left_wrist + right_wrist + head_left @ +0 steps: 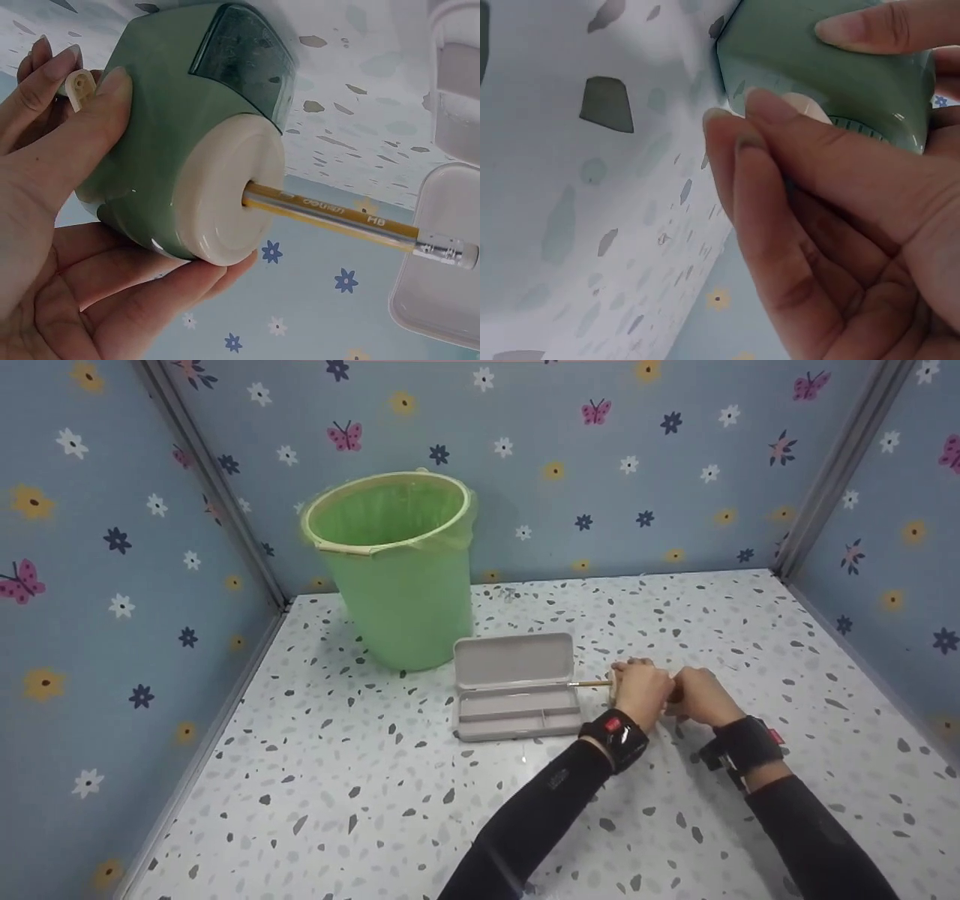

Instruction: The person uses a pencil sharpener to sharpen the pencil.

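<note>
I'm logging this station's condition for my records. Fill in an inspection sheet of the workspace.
Surface: white table with gray speckles.
Job's things: green sharpener, a yellow-and-silver pencil inserted in its cream front.
Clutter: open gray case; lined green bin behind it, to the left.
Hands: left hand grips the sharpener; right hand pinches at its crank, mostly hidden.
Cables: nothing seen.
Surroundings: blue walls with flowers and butterflies, gray corner strips.
</note>
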`<act>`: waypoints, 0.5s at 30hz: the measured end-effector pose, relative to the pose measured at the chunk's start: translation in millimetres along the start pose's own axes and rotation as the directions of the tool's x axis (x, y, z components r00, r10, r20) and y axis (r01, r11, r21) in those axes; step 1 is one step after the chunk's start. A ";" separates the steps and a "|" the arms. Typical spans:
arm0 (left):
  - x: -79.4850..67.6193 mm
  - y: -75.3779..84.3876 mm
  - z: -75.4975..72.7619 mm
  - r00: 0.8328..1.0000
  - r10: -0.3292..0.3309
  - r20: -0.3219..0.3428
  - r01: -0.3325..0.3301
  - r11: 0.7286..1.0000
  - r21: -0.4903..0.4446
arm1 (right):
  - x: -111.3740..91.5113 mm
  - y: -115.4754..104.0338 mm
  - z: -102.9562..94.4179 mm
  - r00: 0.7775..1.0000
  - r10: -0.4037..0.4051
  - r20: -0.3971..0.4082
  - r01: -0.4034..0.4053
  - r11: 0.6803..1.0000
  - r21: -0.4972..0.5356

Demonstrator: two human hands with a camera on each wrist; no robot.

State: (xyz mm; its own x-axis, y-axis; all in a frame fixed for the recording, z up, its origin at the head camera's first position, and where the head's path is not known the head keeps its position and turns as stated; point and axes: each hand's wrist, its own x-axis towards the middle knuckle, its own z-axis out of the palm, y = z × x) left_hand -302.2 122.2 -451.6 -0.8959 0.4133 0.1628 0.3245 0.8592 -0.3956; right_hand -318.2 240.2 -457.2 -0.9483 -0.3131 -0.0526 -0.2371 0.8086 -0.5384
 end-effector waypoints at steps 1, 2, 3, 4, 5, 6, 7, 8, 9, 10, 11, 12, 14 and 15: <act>-0.5 1.1 -0.3 1.000 -0.003 -0.001 0.003 1.000 -0.001 | -1.4 0.7 -0.1 1.000 -0.006 -0.008 0.006 1.000 0.003; -0.7 2.6 -0.4 1.000 -0.004 -0.003 0.004 1.000 0.004 | -3.0 1.3 0.0 1.000 -0.014 -0.017 0.014 1.000 0.001; -1.0 3.8 -0.4 1.000 -0.006 -0.006 0.006 1.000 0.007 | -4.6 2.0 -0.2 1.000 -0.020 -0.023 0.020 1.000 0.000; -1.2 4.9 -0.1 1.000 -0.010 -0.007 0.010 1.000 0.012 | -6.0 2.6 -0.4 0.999 -0.027 -0.028 0.027 1.000 0.001; -1.3 6.0 0.2 1.000 -0.017 -0.009 0.017 1.000 0.013 | -7.6 2.4 -1.2 0.999 -0.034 -0.032 0.034 0.999 0.003; -1.4 6.7 0.3 1.000 -0.026 -0.013 0.026 1.000 0.012 | -9.1 1.7 -2.4 0.999 -0.041 -0.035 0.041 0.999 0.002; -1.5 7.1 0.5 0.999 -0.035 -0.015 0.036 0.999 0.010 | -10.4 0.4 -4.1 0.998 -0.050 -0.039 0.050 0.999 0.000; -1.4 7.4 0.8 0.999 -0.044 -0.015 0.044 0.999 0.009 | -11.5 -1.2 -6.0 0.997 -0.061 -0.043 0.060 0.998 -0.010; -1.2 7.3 1.1 0.999 -0.052 -0.015 0.052 0.999 -0.002 | -12.3 -3.0 -8.6 0.997 -0.065 -0.046 0.064 0.998 -0.013; -1.1 6.9 1.0 0.998 -0.060 -0.014 0.060 0.998 -0.010 | -12.6 -4.9 -11.2 0.996 -0.073 -0.052 0.072 0.997 -0.021; -0.9 6.2 0.7 0.998 -0.063 -0.013 0.063 0.998 -0.013 | -12.8 -7.4 -14.2 0.995 -0.081 -0.059 0.079 0.996 -0.027; -0.9 5.2 0.4 0.998 -0.062 -0.010 0.062 0.998 -0.012 | -12.4 -9.7 -16.9 0.994 -0.091 -0.066 0.089 0.995 -0.036; -0.7 3.0 -0.2 0.998 -0.055 -0.006 0.055 0.999 -0.002 | -10.7 -13.5 -21.9 0.991 -0.106 -0.077 0.103 0.994 -0.045; -0.6 2.0 -0.6 0.999 -0.050 -0.007 0.050 0.999 -0.004 | -9.5 -14.9 -24.0 0.991 -0.108 -0.081 0.105 0.993 -0.044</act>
State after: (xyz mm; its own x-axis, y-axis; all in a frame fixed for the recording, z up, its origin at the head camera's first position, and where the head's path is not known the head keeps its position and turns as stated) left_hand -300.9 123.8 -452.0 -0.9088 0.3718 0.1891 0.2802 0.8799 -0.3837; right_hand -310.7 243.1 -428.5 -0.9309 -0.3576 0.0744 -0.3445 0.7921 -0.5039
